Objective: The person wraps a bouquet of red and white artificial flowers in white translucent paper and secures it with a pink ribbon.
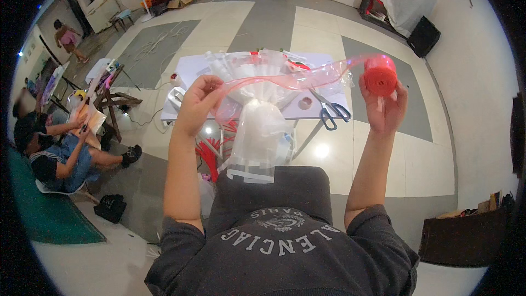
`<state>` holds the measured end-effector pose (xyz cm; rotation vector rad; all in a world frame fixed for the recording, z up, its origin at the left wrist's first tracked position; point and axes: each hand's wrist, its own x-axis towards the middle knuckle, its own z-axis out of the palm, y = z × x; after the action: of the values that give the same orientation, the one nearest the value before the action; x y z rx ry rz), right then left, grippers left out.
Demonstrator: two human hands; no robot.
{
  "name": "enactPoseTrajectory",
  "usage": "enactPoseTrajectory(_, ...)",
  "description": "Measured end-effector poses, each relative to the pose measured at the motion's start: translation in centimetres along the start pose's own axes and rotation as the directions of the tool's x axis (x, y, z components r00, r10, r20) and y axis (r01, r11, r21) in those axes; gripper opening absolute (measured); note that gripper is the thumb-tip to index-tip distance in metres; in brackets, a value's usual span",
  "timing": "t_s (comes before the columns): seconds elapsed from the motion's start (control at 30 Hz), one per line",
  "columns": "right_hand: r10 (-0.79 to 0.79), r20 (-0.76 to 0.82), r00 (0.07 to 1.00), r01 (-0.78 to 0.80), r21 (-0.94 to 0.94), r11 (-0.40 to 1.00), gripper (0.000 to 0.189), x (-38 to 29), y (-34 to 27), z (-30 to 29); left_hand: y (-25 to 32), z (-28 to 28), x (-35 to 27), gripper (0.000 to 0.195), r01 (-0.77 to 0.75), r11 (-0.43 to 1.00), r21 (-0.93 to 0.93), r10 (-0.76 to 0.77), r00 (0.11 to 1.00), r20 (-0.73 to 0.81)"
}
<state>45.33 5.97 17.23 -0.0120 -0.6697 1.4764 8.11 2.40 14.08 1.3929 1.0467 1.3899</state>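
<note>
My left hand (201,100) pinches the loose end of a sheer red ribbon (283,80), which stretches in a wavy band across to its roll. The red ribbon roll (380,76) rests in my right hand (383,109), fingers around its underside. Between my hands lies a bouquet wrapped in white translucent sheeting (261,127), its gathered lower part hanging over the near table edge towards my lap. Blue-handled scissors (331,111) lie partly open at the table's right edge, beside a small roll of tape (305,103).
The white table (189,63) stands before me, with another small roll (175,79) at its left. Red strips (207,156) hang beneath it. Seated people (61,152) work at the left, near a wooden stand (117,102). Cables (156,43) cross the tiled floor.
</note>
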Motion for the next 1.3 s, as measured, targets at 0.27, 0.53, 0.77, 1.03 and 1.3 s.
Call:
enactPoseTrajectory(0.27,-0.032,-0.066,0.997,0.012,-0.294,0.956,0.044,3.3,6.2,3.3,-4.7,-1.7,-1.1,0.029,0.318,0.946,-0.069,-0.320,0.947,-0.018)
enactPoseTrajectory(0.53,0.039,-0.188,0.981,-0.110,-0.385,0.916,0.040,1.3,7.4,0.7,-3.9,-0.4,0.1,0.014,0.376,0.909,0.181,-0.383,0.924,0.008)
enactPoseTrajectory(0.77,0.157,0.004,0.988,-0.126,-0.575,0.808,0.042,1.8,8.4,3.0,-6.1,-3.0,-1.9,0.033,0.283,0.959,0.010,-0.283,0.954,0.102)
enactPoseTrajectory(1.03,0.310,0.294,0.904,0.028,-0.765,0.643,0.044,4.2,10.5,8.1,-4.1,-0.4,-0.6,0.040,-0.016,0.914,0.406,-0.047,0.988,0.145)
enactPoseTrajectory(1.3,0.313,0.336,0.889,0.052,-0.751,0.659,0.047,4.3,12.5,10.3,-4.0,0.7,0.3,0.039,0.060,0.991,0.123,-0.082,0.980,0.179)
